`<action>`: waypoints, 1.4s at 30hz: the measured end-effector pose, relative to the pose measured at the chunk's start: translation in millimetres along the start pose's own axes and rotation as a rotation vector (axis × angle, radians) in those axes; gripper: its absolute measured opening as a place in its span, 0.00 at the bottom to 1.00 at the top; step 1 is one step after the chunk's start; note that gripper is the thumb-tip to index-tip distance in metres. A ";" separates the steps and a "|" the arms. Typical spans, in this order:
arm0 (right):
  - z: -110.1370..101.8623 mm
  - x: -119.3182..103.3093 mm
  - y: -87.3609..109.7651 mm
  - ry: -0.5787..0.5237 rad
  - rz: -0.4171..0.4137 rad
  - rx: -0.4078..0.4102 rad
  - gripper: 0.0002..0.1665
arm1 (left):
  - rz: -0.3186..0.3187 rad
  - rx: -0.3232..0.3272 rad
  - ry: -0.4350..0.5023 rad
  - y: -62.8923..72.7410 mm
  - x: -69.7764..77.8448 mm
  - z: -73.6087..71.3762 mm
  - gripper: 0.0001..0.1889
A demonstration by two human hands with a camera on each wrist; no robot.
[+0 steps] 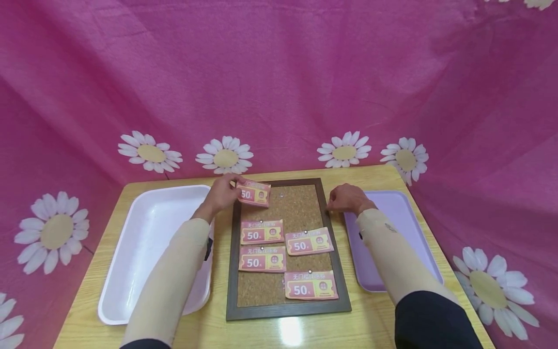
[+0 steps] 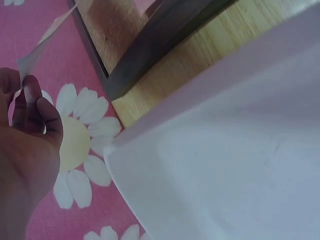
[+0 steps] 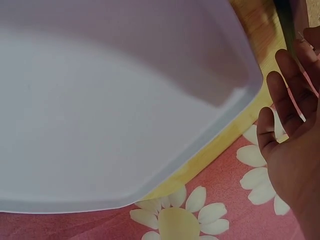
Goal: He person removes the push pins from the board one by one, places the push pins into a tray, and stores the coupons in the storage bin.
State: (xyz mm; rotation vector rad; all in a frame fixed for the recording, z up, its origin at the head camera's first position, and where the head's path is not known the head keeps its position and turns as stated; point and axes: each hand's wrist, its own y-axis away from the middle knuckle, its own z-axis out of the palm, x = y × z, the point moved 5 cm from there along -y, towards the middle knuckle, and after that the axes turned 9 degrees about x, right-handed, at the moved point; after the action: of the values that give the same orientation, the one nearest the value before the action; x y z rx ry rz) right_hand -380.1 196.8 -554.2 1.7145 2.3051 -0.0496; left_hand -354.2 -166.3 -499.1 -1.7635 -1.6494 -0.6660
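Observation:
My left hand (image 1: 221, 195) pinches the left edge of a pink and yellow paper coupon (image 1: 255, 195) marked 50, over the upper left corner of a framed cork board (image 1: 301, 208). In the left wrist view the coupon (image 2: 37, 55) appears edge-on between thumb and fingers. My right hand (image 1: 348, 198) is just off the board's right edge, thumb and forefinger together. Between those fingertips the right wrist view shows a thin, pale point, apparently a push pin (image 3: 300, 35); its head is hidden. Several coupons (image 1: 262, 232) hang below on the cork, each with a small pin at its top.
A white tray (image 1: 114, 286) stands left of the board, a purple tray (image 1: 410, 232) right of it. Small clear pieces, perhaps pins (image 1: 281, 195), show on the bare cork. Behind the wooden table (image 1: 209, 334) hangs a pink cloth (image 1: 279, 97) with daisies.

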 end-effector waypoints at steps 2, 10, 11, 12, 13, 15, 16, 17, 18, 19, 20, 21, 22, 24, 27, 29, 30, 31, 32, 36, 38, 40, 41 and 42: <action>-0.1 0.7 0.0 -0.003 0.005 -0.007 0.13 | -0.006 -0.004 0.001 -0.6 -1.2 -1.8 0.15; 1.6 5.3 0.3 -0.020 0.032 -0.037 0.13 | -0.001 -0.018 -0.004 -3.6 -2.9 -7.5 0.15; 2.1 6.4 0.5 -0.024 0.036 -0.043 0.13 | 0.001 -0.016 -0.007 -3.8 -3.5 -8.7 0.15; 2.7 7.7 0.7 -0.028 0.040 -0.049 0.13 | -0.004 -0.016 -0.006 -4.0 -4.3 -9.9 0.15; 3.0 9.2 0.9 -0.029 0.041 -0.056 0.12 | -0.008 -0.012 -0.003 -4.3 -4.4 -11.3 0.16; 3.5 12.4 1.3 -0.033 0.043 -0.062 0.12 | -0.011 -0.009 0.000 -5.2 -5.9 -13.8 0.16; 3.9 14.3 1.5 -0.038 0.043 -0.065 0.12 | -0.012 -0.006 0.002 -5.6 -6.6 -15.0 0.16; 3.9 16.0 1.7 -0.044 0.044 -0.064 0.11 | -0.015 -0.005 0.005 -6.2 -7.3 -16.2 0.16; 4.0 17.3 1.9 -0.046 0.046 -0.062 0.11 | -0.015 -0.003 0.006 -6.8 -8.0 -17.5 0.16; 3.6 18.4 2.3 -0.050 0.048 -0.056 0.11 | -0.016 -0.001 0.008 -6.8 -8.4 -18.9 0.17; 3.5 19.6 2.3 -0.056 0.048 -0.046 0.11 | -0.018 -0.001 0.010 -6.6 -9.1 -20.4 0.17; 3.3 20.1 2.9 -0.065 0.056 -0.038 0.10 | -0.019 0.001 0.014 -6.2 -9.8 -22.1 0.17; 3.2 20.5 3.5 -0.074 0.057 -0.034 0.10 | -0.024 -0.001 0.016 -5.9 -11.4 -23.5 0.17; 2.1 20.7 4.7 -0.076 0.056 -0.024 0.10 | -0.038 -0.008 0.016 -5.1 -14.5 -26.8 0.16; -1.4 21.3 6.5 -0.083 0.056 -0.012 0.11 | -0.056 -0.010 0.014 -4.6 -19.5 -33.0 0.16; -2.0 22.8 7.6 -0.077 0.053 -0.009 0.11 | -0.069 -0.006 0.015 -3.3 -22.2 -37.2 0.16; -2.4 23.7 8.3 -0.075 0.055 -0.007 0.12 | -0.065 0.000 0.010 -3.0 -23.5 -39.5 0.16; -2.3 24.8 8.7 -0.073 0.058 -0.008 0.12 | -0.066 0.004 0.009 -2.4 -24.8 -41.8 0.16; -2.0 26.0 9.2 -0.069 0.060 -0.012 0.13 | -0.068 0.007 0.007 -1.7 -26.1 -43.9 0.16; -1.1 30.3 10.1 -0.066 0.074 -0.023 0.14 | -0.080 0.014 0.007 0.5 -33.5 -52.1 0.16; -0.7 31.9 10.8 -0.065 0.076 -0.023 0.13 | -0.096 0.018 0.013 1.9 -37.6 -55.5 0.17; -0.3 33.3 11.5 -0.067 0.080 -0.023 0.13 | -0.114 0.022 0.020 3.2 -41.4 -58.4 0.17; 0.2 34.5 11.6 -0.063 0.082 -0.024 0.13 | -0.123 0.023 0.022 3.8 -43.4 -59.7 0.17; 0.1 35.2 11.9 -0.064 0.083 -0.023 0.14 | -0.134 0.024 0.020 4.2 -45.5 -61.0 0.16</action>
State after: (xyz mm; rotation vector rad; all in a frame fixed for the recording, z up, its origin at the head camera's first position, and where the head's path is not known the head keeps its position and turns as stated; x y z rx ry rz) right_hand -378.2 233.3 -561.0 1.7687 2.1786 -0.0609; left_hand -350.8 -242.0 -491.4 -1.6353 -1.7656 -0.7191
